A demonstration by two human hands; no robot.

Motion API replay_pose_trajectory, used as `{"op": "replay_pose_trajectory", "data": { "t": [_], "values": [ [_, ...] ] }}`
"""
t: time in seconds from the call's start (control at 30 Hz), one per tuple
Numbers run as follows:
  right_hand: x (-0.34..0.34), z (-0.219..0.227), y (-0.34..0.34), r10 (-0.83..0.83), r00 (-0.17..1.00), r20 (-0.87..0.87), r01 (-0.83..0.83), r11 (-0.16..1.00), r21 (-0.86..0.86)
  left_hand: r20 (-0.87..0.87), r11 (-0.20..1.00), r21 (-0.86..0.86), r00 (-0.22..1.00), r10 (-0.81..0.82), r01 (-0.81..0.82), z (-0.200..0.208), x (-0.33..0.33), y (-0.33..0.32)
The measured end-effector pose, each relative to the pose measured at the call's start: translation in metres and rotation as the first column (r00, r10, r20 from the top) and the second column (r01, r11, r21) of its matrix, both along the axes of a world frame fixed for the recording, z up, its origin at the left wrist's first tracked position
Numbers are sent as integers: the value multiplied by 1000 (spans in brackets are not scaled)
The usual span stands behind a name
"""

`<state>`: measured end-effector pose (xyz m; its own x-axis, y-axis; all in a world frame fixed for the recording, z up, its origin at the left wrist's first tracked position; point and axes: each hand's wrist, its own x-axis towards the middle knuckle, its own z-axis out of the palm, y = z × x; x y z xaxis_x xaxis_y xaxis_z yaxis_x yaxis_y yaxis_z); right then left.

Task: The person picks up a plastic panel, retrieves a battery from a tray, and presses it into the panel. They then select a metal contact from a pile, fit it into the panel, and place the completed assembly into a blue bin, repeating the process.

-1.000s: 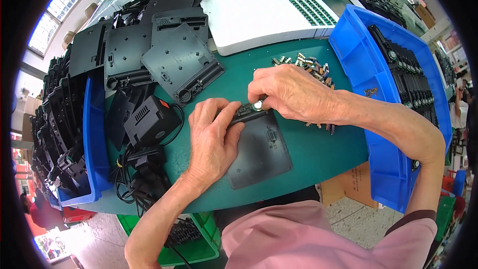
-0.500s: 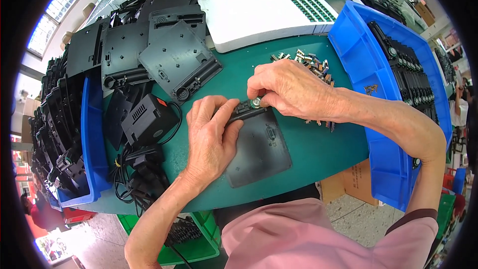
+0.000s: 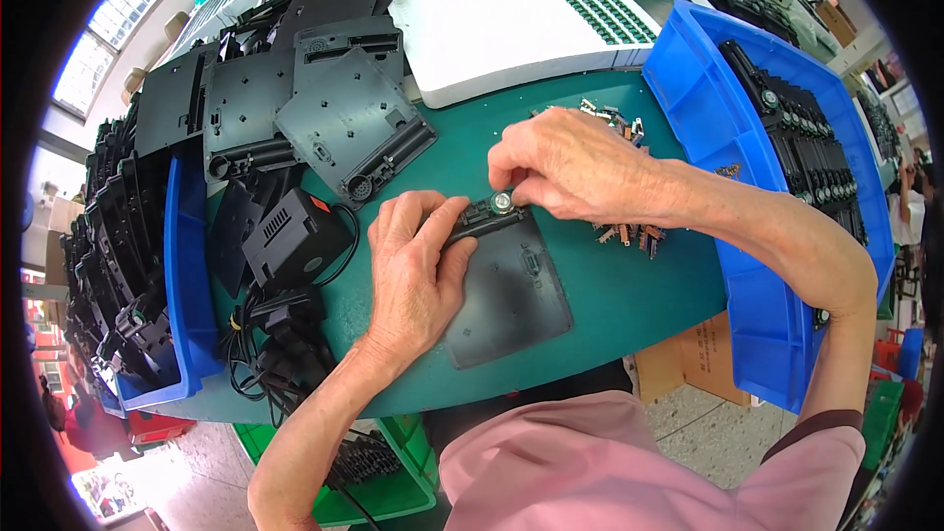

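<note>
Panel (image 3: 511,305), black, flat on green tabletop (image 3: 639,295), near centre, strip along far edge. Left hand (image 3: 418,261) on left part of strip, thumb and fingers closed on it, gripping panel. Right hand (image 3: 580,172) at strip's right end, fingertips curled at round silver part (image 3: 501,203); cannot tell if pinched or only touched. Small metal parts (image 3: 639,236) heaped right, partly hidden by right hand. Blue bin (image 3: 688,88) farther right, holding black strips (image 3: 816,162). More black panels (image 3: 359,118) stacked far left, beside white foam tray (image 3: 462,29).
</note>
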<state>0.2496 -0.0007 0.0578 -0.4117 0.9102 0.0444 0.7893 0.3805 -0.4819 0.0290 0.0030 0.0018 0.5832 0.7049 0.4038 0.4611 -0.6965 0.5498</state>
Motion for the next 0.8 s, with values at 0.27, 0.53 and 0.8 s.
{"op": "replay_pose_trajectory", "data": {
  "t": [0.27, 0.53, 0.8],
  "values": [
    [23, 19, 17, -158, 981, 117, 129, 966, 226, 3, 999, -31, 1000, 13, -13, -1, -2, 0],
    [23, 21, 15, -185, 912, 366, 224, 972, -67, 8, 998, -59, 1000, 22, -22, -1, -4, -1],
    [22, -6, 20, -174, 926, 334, 170, 985, 39, 27, 998, -56, 999, 22, -20, -3, -1, 1]
  ]
}}
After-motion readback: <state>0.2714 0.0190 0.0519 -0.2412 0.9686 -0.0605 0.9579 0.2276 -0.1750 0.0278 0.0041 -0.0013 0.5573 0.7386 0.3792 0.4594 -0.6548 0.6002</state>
